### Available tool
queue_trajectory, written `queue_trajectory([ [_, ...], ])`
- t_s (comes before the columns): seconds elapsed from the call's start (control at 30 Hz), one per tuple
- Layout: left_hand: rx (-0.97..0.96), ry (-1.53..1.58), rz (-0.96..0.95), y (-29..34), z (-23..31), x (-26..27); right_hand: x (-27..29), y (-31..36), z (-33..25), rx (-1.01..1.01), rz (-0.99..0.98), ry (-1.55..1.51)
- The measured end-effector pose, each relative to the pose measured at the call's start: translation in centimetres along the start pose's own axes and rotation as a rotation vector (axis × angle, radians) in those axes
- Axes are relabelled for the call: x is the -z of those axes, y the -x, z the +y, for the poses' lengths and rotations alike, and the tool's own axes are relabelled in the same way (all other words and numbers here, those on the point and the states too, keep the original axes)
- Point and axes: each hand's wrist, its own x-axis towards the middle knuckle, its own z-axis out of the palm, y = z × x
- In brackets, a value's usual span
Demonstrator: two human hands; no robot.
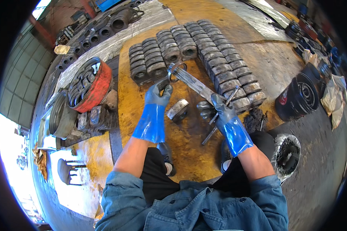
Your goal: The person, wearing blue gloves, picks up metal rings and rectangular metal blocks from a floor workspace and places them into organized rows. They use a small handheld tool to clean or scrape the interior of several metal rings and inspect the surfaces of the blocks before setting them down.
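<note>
Both my hands wear blue gloves with dark grey fingers. A ribbed metal shaft [195,85] slants across in front of me, with a thin dark ring [180,71] around its far end. My left hand [158,94] is curled, its fingertips pinched at the ring's near edge. My right hand [222,111] is closed around the shaft's near end. A thin metal rod [210,135] crosses at this hand, with its upper end showing beyond the fingers. How the rod sits in the grip is partly hidden. Below the shaft, one dark metal block [177,110] lies on the yellow floor.
Rows of stacked round-bored metal blocks [215,50] stand ahead and to the right. At left are a red drum [99,84] holding metal parts and a small stool [67,171]. A black bucket [296,98] and a bag of dark grease-like material [287,152] stand right.
</note>
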Motion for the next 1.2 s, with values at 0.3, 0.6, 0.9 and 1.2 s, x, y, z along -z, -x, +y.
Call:
queue_trajectory([
  [0.3,-0.136,-0.115,-0.096,-3.5,-10.1,-2.2,2.6,2.4,-6.9,0.216,0.08,-0.071],
  [0.6,-0.015,-0.123,-0.213,-2.8,-7.9,-2.3,15.5,7.3,-20.9,0.37,0.491,-0.024],
  [0.9,0.835,1.102,-0.07,-4.2,-10.0,-1.2,34.2,10.8,-32.8,0.542,0.921,0.469],
  [1.2,0.485,0.543,-0.147,-3.5,-12.3,-0.7,46.3,14.8,-31.3,0.409,1.24,0.179],
])
